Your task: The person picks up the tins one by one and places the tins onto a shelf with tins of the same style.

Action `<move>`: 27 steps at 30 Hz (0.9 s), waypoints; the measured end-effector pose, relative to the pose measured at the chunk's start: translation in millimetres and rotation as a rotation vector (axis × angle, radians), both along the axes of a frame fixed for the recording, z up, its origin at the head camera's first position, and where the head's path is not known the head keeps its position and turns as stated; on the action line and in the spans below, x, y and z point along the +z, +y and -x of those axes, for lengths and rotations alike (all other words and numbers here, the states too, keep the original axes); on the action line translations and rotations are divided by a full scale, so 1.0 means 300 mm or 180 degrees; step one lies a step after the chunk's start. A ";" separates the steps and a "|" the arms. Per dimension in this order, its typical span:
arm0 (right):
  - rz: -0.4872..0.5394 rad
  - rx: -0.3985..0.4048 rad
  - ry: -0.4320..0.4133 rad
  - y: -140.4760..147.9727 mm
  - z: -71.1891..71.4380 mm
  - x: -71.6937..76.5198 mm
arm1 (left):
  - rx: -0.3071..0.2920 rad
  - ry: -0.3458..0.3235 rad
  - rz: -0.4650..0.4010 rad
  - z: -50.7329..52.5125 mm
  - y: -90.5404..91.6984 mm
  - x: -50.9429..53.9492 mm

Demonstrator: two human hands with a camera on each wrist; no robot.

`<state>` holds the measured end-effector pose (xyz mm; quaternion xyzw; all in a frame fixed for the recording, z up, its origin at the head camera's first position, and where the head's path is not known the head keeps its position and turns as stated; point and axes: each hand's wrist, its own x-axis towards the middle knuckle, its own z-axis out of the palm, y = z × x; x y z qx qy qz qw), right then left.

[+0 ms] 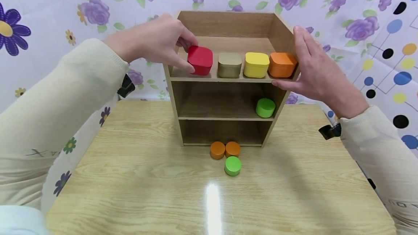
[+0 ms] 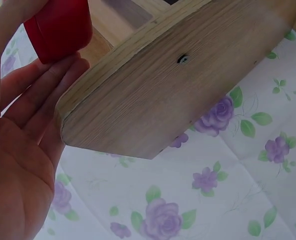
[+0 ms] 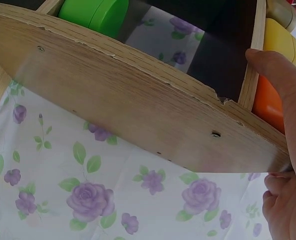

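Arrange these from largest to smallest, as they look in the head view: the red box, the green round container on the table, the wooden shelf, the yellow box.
1. Wooden shelf
2. Red box and yellow box: they look alike, so not ranked
3. Green round container on the table

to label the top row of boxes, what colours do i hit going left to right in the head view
Red box (held by the left hand), dull khaki box, yellow box, orange box.
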<state>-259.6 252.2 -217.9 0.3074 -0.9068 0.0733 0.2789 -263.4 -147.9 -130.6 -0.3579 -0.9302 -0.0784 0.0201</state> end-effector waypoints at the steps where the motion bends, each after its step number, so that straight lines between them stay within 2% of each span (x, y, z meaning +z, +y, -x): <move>1: 0.0002 -0.0007 0.0002 0.000 0.000 -0.001 | -0.0005 0.0001 0.0038 0.002 0.003 0.000; 14: 0.0011 -0.0020 -0.0017 0.005 0.000 -0.004 | 0.0093 -0.0027 0.0411 0.018 0.019 -0.006; 20: 0.0012 -0.0114 -0.0123 0.000 -0.005 0.002 | 0.0238 -0.0003 0.0799 0.019 0.039 0.009; 27: 0.0021 -0.0089 -0.0107 -0.003 -0.005 0.001 | 0.0384 -0.0130 0.0954 0.019 0.058 0.018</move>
